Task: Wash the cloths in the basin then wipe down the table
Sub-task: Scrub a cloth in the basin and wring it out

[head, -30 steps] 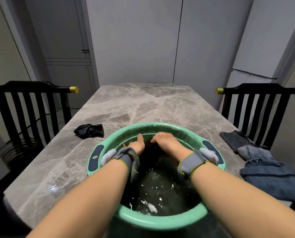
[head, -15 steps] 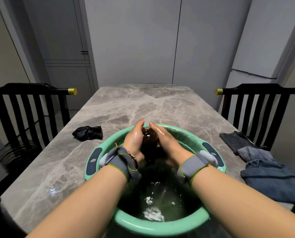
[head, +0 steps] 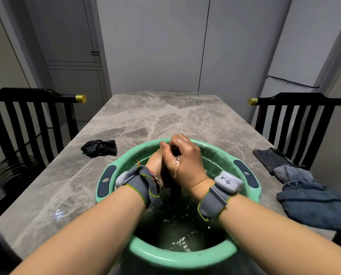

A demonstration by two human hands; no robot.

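The grey veined marble table (head: pixel 155 120) fills mid-frame and carries a round mint-green plastic basin (head: pixel 251 193) of water at lower centre. Rumpled blue-grey cloths (head: pixel 304 191) lie at right, and a crumpled black cloth (head: pixel 99 148) at left. Over the basin's far side, the right hand (head: pixel 185 163) and left hand (head: pixel 154 162) clasp a wet dark cloth (head: pixel 175 190), which hangs down between the wrists.
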